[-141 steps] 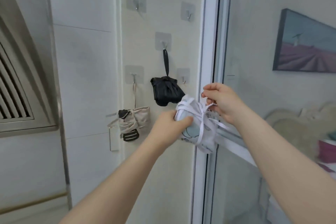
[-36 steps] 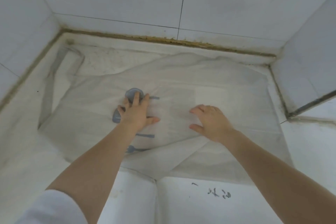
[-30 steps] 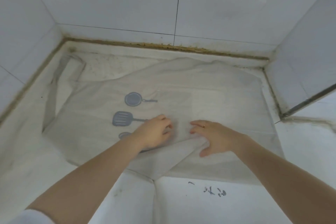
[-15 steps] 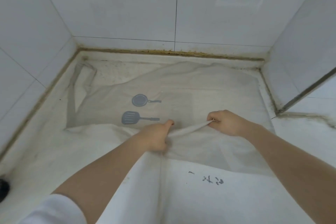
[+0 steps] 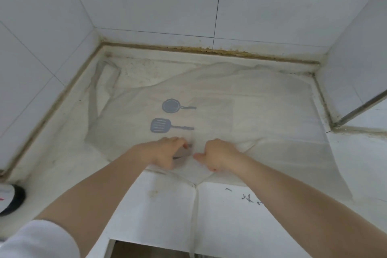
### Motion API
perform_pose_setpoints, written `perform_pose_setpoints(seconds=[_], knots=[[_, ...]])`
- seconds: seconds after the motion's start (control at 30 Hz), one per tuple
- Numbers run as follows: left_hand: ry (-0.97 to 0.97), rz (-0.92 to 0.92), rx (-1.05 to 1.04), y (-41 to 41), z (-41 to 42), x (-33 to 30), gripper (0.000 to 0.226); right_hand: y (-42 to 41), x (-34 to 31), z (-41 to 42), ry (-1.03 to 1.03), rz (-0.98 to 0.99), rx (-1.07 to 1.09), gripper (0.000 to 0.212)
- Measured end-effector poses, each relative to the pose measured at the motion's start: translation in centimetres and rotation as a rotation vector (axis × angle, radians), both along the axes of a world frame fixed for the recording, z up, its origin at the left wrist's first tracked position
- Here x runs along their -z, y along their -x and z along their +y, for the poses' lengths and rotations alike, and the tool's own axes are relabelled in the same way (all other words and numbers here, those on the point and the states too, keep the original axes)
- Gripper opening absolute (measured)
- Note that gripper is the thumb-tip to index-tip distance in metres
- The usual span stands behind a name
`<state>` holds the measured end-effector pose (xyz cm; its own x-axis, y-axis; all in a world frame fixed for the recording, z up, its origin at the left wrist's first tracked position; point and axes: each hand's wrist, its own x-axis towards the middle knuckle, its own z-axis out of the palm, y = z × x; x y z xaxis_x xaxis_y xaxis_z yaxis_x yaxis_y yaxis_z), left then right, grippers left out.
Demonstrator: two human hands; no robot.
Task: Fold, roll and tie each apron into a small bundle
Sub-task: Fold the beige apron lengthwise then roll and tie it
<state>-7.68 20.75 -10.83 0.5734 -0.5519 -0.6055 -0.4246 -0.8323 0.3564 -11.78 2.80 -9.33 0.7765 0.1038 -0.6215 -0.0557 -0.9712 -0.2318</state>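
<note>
- Apron (image 5: 240, 111) spread flat on white surface (image 5: 62, 163), spatula print (image 5: 161, 125) up.
- Left hand (image 5: 165, 153), right hand (image 5: 219, 154) just below the print, fingers curled pinching near hem.
- First fold barely begun; rolling and tying remain.

Black object (image 5: 10, 201) cut by left edge

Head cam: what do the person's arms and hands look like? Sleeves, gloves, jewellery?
Both forearms are bare. The left arm has a white sleeve showing at the bottom-left corner, ending above the elbow. No sleeve is in view on the right arm. The left hand and right hand wear no gloves; no watch or bracelet shows. A ring cannot be made out here.
</note>
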Motion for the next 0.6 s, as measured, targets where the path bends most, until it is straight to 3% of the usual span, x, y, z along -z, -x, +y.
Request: perform_pose_setpoints(seconds=[0.07,0.13,0.2,0.3,0.37,0.47,0.53,0.6], knots=[[-0.022,0.006,0.08,1.0,0.0,0.3,0.074,0.3,0.7,0.7,0.029,0.012,-0.026,0.047],[-0.059,-0.132,0.18,1.7,-0.2,1.0,0.079,0.3,1.2,0.7,0.023,-0.027,-0.001,0.045],[-0.102,-0.303,0.277,1.8,-0.3,1.6,0.077,0.1,1.6,0.2,-0.014,-0.07,0.043,0.039],[-0.091,-0.419,0.337,1.3,-0.9,1.8,0.069,-0.2,1.7,-0.9,-0.092,-0.012,0.152,0.036],[-0.04,-0.416,0.303,1.2,-1.1,1.6,0.062,0.5,1.7,-1.2,-0.163,0.108,0.22,0.047],[-0.052,-0.418,0.213,1.0,-1.5,1.5,0.072,1.6,1.5,-0.7,-0.28,0.238,0.352,0.067],[-0.058,-0.398,0.144,0.8,-1.9,1.3,0.059,1.8,1.8,-0.4,-0.371,0.206,0.445,0.065],[-0.018,-0.323,0.032,0.4,-2.1,1.4,0.046,1.6,1.9,-0.4,-0.689,0.25,0.669,0.047]])
